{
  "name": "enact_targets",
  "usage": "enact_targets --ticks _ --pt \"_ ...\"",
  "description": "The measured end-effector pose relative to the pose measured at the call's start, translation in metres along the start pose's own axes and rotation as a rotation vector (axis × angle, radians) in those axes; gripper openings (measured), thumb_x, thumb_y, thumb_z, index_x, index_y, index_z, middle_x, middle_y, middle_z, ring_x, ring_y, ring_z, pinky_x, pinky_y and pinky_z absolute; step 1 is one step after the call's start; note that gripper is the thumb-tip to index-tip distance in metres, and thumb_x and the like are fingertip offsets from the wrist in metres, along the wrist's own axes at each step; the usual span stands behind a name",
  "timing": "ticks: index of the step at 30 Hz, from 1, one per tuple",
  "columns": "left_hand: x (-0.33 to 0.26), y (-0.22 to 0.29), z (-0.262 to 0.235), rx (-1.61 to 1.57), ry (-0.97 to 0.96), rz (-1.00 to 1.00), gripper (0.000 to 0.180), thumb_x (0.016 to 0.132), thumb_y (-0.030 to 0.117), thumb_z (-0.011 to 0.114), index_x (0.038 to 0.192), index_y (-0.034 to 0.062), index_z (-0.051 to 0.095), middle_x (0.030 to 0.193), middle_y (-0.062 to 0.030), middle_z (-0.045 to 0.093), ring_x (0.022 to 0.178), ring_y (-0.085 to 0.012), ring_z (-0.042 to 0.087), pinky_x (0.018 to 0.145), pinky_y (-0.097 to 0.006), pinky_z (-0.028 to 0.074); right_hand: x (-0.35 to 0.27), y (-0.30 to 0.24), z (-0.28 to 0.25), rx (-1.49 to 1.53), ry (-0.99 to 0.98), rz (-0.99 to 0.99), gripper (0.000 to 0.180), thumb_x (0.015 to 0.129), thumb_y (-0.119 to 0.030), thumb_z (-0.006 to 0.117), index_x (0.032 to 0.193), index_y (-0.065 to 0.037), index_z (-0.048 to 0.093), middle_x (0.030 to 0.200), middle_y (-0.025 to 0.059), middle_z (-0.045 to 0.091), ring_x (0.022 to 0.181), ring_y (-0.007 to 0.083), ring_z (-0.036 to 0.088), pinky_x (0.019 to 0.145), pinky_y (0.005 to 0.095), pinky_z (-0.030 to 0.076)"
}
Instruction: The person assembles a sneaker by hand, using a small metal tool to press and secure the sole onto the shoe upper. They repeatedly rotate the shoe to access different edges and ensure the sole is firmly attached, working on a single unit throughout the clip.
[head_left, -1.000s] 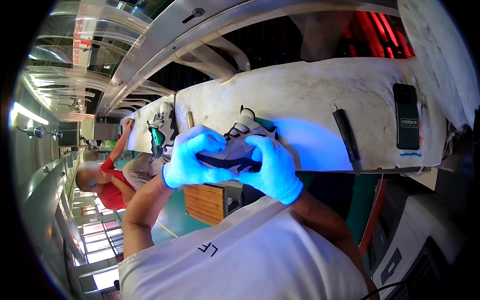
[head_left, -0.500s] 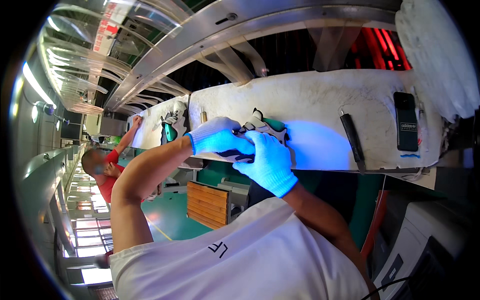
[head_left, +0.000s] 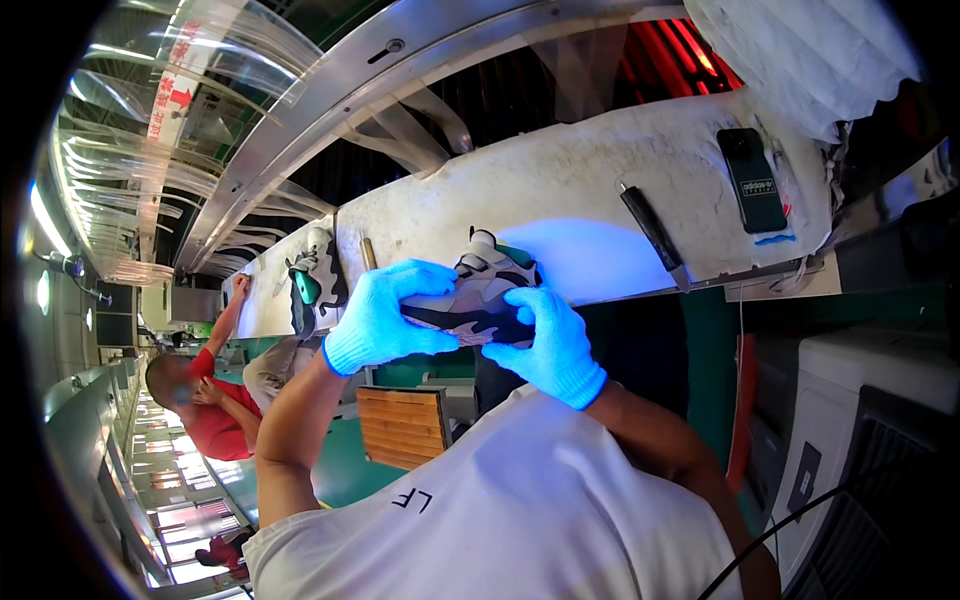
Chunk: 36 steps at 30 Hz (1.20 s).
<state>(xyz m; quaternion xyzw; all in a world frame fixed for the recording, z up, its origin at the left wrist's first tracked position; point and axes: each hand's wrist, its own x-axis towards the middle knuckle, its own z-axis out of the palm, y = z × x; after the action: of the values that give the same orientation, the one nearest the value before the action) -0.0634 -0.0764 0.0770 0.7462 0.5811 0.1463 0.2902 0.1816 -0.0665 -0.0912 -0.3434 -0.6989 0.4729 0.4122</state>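
Observation:
A grey, black and teal sneaker (head_left: 482,293) lies on its side at the near edge of the worktable, between my two gloved hands. My left hand (head_left: 388,315), in a white knit glove lit blue, grips the sneaker's left end with thumb and fingers. At its other end my right hand (head_left: 550,345), gloved the same way, has its thumb and bent fingers against the shoe. Blue light falls on both gloves and on the table beside the shoe. A second sneaker (head_left: 312,284) with a teal part stands on the table to the left.
On the pale worktable (head_left: 590,180) lie a black-handled tool (head_left: 652,230), a dark phone (head_left: 752,180) and a small wooden-handled tool (head_left: 367,250). Behind runs a metal frame with clear strips (head_left: 420,130). A person in red (head_left: 215,415) sits at the left, and a wooden-topped stool (head_left: 402,425) stands below.
My hands have moved apart from over the shoe to its two ends, so more of its side shows. The whole view has shifted and tilted.

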Motion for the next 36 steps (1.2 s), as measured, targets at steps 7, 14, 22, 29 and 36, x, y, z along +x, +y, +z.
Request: enact_targets --ticks 7,14,22,29,36 --pt "0.01 -0.016 -0.004 -0.024 -0.046 0.101 0.066 0.065 0.025 0.108 0.118 -0.0002 0.079 0.135 -0.0187 0.078 0.123 -0.0359 0.077 0.105 -0.044 0.064 0.017 0.001 0.005 -0.04 0.064 -0.019 0.075 0.07 -0.027 0.106 0.131 -0.011 0.064 0.11 0.0099 0.068 0.088 0.0264 0.072 0.079 0.0439 0.061" --pt "0.021 -0.026 -0.02 -0.037 -0.167 0.018 0.088 0.071 0.043 0.106 0.139 -0.0006 0.071 0.145 -0.024 0.073 0.131 -0.0401 0.073 0.112 -0.046 0.058 0.038 0.002 0.006 -0.047 -0.031 0.023 0.082 0.068 -0.034 0.106 0.132 -0.012 0.061 0.11 0.0104 0.065 0.089 0.0267 0.071 0.076 0.0436 0.059" --pt "0.074 0.008 -0.011 0.064 -0.624 -0.72 0.109 0.079 0.071 0.093 0.152 -0.0021 0.059 0.12 -0.0267 0.081 0.108 -0.0416 0.081 0.095 -0.046 0.062 0.043 -0.005 0.016 -0.212 -0.136 0.019 0.08 0.072 -0.038 0.103 0.134 -0.014 0.06 0.114 0.012 0.063 0.101 0.0324 0.071 0.077 0.0488 0.06" --pt "0.074 -0.016 0.024 0.362 -0.467 -0.687 0.105 0.068 0.082 0.09 0.131 -0.0004 0.072 0.121 -0.0263 0.08 0.11 -0.0439 0.08 0.097 -0.048 0.063 0.038 -0.01 0.025 -0.242 -0.176 0.039 0.08 0.074 -0.036 0.101 0.138 -0.013 0.058 0.115 0.0146 0.064 0.104 0.0361 0.071 0.078 0.052 0.059" --pt "0.074 0.036 -0.02 -0.01 -0.547 -0.743 0.088 0.08 0.056 0.097 0.143 0.0001 0.069 0.115 -0.0207 0.083 0.108 -0.031 0.082 0.097 -0.042 0.063 0.036 -0.005 0.011 -0.146 -0.04 -0.067 0.082 0.071 -0.033 0.103 0.139 -0.01 0.064 0.106 0.0135 0.067 0.091 0.0308 0.07 0.078 0.0464 0.06"
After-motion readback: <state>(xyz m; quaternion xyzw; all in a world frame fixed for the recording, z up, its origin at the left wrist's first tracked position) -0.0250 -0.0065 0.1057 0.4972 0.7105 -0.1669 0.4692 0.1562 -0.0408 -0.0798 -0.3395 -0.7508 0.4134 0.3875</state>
